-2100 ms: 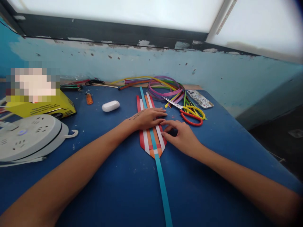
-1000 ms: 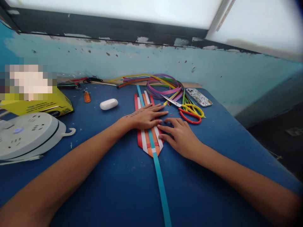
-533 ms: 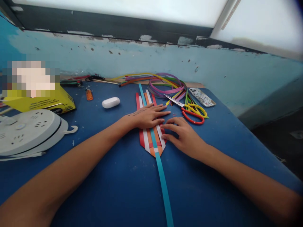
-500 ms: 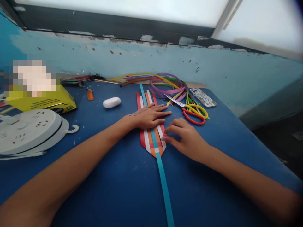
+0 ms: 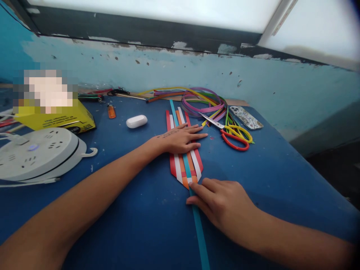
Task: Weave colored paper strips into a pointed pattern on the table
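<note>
My left hand (image 5: 182, 139) lies flat with fingers spread across a piece made of red, white, orange and teal strips (image 5: 177, 167). That piece rests on the blue tabletop (image 5: 135, 221) and comes to a point at its near end. From this point a long teal strip (image 5: 200, 232) runs toward me. At the pointed end, my right hand (image 5: 221, 198) touches the teal strip with a fingertip, its thumb a little apart below; nothing is gripped between them. Scissors with red and yellow handles (image 5: 235, 139) lie to the right of my left hand.
Coiled coloured strips (image 5: 202, 107) and a phone (image 5: 246, 118) lie at the back right. Further left are a white case (image 5: 136, 121), an orange lighter (image 5: 111, 111), a yellow box (image 5: 63, 122) and a round white power reel (image 5: 39, 153). A wall stands behind.
My right hand has moved down and toward me, from the piece's right edge to its pointed end. My left hand stays flat on the strips. The view has shifted slightly.
</note>
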Demonstrator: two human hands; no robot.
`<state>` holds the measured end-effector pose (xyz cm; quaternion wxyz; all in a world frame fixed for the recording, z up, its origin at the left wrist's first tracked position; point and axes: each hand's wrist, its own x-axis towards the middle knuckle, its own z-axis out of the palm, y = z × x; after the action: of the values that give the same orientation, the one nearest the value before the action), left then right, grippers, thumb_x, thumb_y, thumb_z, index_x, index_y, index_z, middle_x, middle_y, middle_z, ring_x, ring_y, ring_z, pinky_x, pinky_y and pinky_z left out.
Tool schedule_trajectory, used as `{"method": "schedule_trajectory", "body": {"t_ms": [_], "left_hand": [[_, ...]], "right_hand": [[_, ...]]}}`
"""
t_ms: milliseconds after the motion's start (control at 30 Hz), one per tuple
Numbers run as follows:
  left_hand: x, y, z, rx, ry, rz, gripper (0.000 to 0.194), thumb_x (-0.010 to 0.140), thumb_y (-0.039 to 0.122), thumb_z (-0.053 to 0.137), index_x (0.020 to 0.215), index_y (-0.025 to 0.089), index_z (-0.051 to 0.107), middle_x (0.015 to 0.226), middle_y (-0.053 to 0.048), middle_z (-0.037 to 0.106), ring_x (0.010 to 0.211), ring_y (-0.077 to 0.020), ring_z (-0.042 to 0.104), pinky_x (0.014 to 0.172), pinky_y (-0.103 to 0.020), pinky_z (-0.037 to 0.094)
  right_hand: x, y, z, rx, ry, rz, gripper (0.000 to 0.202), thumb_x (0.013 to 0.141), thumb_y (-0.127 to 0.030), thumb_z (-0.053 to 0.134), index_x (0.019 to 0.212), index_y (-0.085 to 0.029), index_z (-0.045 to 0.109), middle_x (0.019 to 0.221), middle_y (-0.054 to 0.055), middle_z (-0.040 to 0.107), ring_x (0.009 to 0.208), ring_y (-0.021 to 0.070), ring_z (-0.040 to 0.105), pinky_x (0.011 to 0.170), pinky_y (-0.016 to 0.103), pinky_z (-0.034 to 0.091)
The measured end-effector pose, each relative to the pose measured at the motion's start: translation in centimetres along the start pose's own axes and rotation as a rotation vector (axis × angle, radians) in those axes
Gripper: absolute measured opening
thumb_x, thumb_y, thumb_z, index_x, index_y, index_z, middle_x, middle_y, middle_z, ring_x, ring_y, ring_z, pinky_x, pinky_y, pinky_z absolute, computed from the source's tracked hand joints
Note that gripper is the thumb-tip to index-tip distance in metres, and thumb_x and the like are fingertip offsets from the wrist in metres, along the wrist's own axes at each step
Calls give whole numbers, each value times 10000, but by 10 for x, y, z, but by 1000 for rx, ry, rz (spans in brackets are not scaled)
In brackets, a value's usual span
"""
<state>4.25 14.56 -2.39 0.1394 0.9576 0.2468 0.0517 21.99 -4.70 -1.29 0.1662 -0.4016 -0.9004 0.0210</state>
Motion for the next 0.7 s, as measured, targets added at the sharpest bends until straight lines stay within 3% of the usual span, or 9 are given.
{"method": "schedule_trajectory", "body": {"t_ms": [267, 500, 700], "left_hand": [[-1, -1, 1, 2, 6, 2, 574, 1054, 532, 407, 1589, 327, 373, 1693, -51, 255, 1585, -289, 167, 1267, -572, 53], [-1, 0, 0, 9, -5, 0, 574, 1056, 545, 390, 1591, 338, 365, 1697, -48, 246, 1589, -274, 154, 1269, -565, 47], [0, -1, 1, 16, -6, -3, 577, 1059, 550, 379, 1594, 335, 359, 1700, -46, 242, 1591, -263, 149, 1270, -556, 40]], "right_hand": [[-1, -10, -2, -104, -8, -3, 200, 1013, -339, 601, 1075, -183, 710, 1020, 77, 726, 853, 235, 662, 600, 381, 474], [-2, -12, 0, -186, -5, -45, 202, 1027, -315, 566, 1041, -189, 723, 1064, 77, 727, 827, 245, 625, 608, 408, 482], [-3, -14, 0, -211, 0, 2, 209, 1009, -298, 582, 1130, -173, 697, 1026, 104, 692, 850, 255, 621, 596, 391, 478]]}}
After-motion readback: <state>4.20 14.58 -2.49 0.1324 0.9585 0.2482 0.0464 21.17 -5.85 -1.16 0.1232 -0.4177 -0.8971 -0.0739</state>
